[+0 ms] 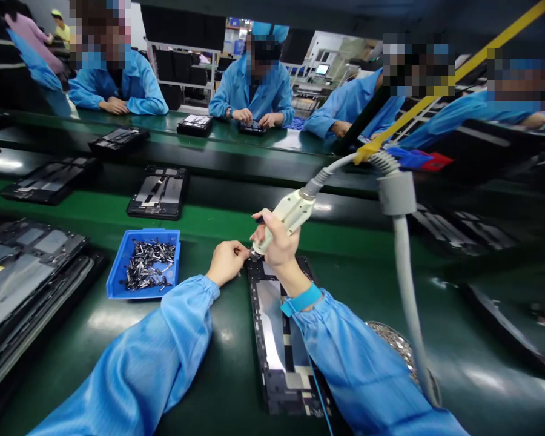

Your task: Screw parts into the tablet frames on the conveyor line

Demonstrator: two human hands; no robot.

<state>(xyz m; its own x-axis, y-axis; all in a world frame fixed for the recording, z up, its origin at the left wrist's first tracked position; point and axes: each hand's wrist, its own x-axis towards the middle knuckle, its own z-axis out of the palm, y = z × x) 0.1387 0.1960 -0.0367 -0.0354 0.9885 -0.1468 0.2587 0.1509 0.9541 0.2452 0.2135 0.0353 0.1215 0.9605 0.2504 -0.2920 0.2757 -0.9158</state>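
My right hand (281, 245) is wrapped round a cream electric screwdriver (293, 211), whose tip points down at the upper left corner of an opened tablet (272, 324). A blue wrist strap (302, 300) circles that wrist. Beside the screwdriver tip, my left hand (226, 261) has thumb and fingers pinched together at the tablet's corner; whatever lies between them is too small to make out. The tablet lies flat with its inner parts showing, partly covered by my right forearm. Left of my left hand stands a blue bin (110, 286) of small dark and silver parts.
Stacked opened tablets (31, 260) fill the left side. Another tablet (158, 192) lies on the green bench further back. A round dish (429, 387) of small metal pieces sits by my right sleeve. The thick grey cable (404, 272) hangs at right. Co-workers sit opposite.
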